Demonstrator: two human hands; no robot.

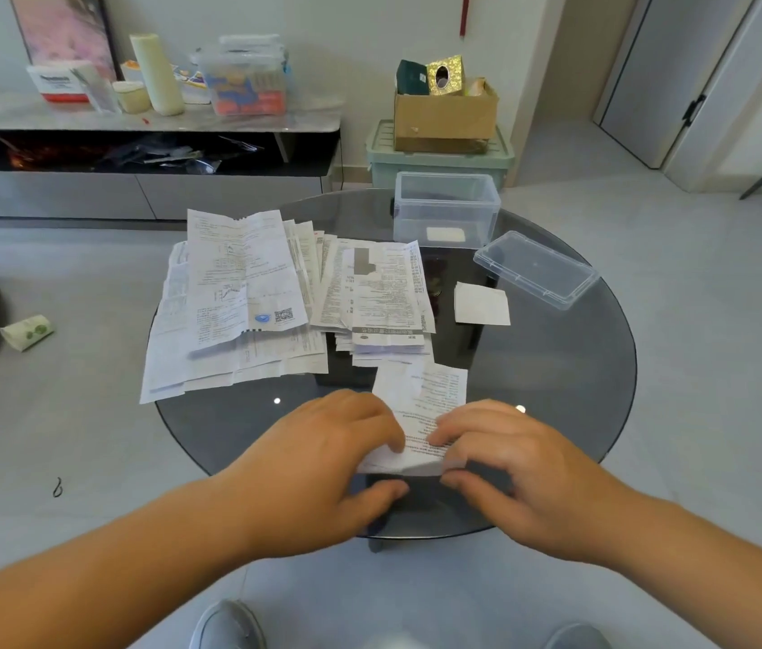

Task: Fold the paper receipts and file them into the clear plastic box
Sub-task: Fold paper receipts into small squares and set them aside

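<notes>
Two grips pinch one receipt [425,395] at the table's [580,391] near edge, left hand [327,461] and right hand [519,466] each with thumb under and fingers on top. Beyond lie a pile of receipts [248,292], a folded slip [481,304], the lid [535,269] and the open clear box [444,208].

Single head-worn wide-angle view, looking forward and steeply down from close above the round glass counter [557,414] at frame centre, floor [65,437] at both sides, far wall [346,39] along the top.

Receipt [425,405] near edge (partly) beneath fingers [463,428]
</notes>
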